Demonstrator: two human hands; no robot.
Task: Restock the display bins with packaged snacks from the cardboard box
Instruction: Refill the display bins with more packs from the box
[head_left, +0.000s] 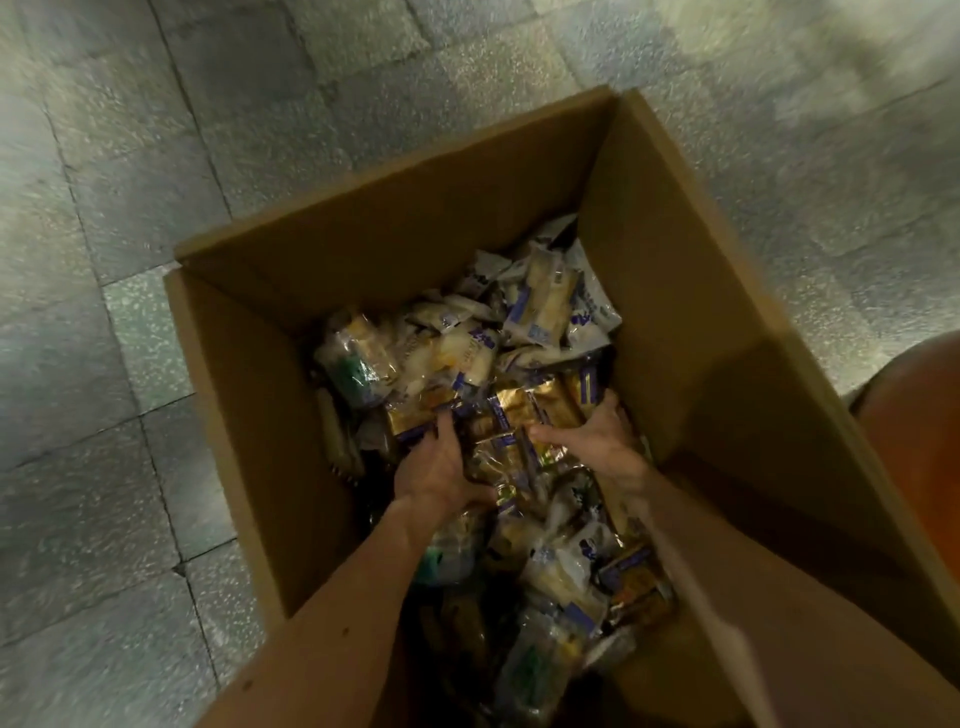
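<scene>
An open cardboard box (691, 332) stands on the floor, holding several packaged snacks in clear, white and gold wrappers. Both my arms reach down into it. My left hand (434, 470) and my right hand (597, 441) curl round a bunch of gold-wrapped snack packets (511, 415) from either side, the packets pressed between them. Pale packets with blue print (545, 306) lie piled at the box's far end. More packets lie below my forearms, partly hidden. No display bin is in view.
The box's flaps stand up on all sides, the right flap (779, 415) close to my right forearm. Grey speckled floor tiles (130, 312) surround the box. An orange-red rounded object (919, 431) sits at the right edge.
</scene>
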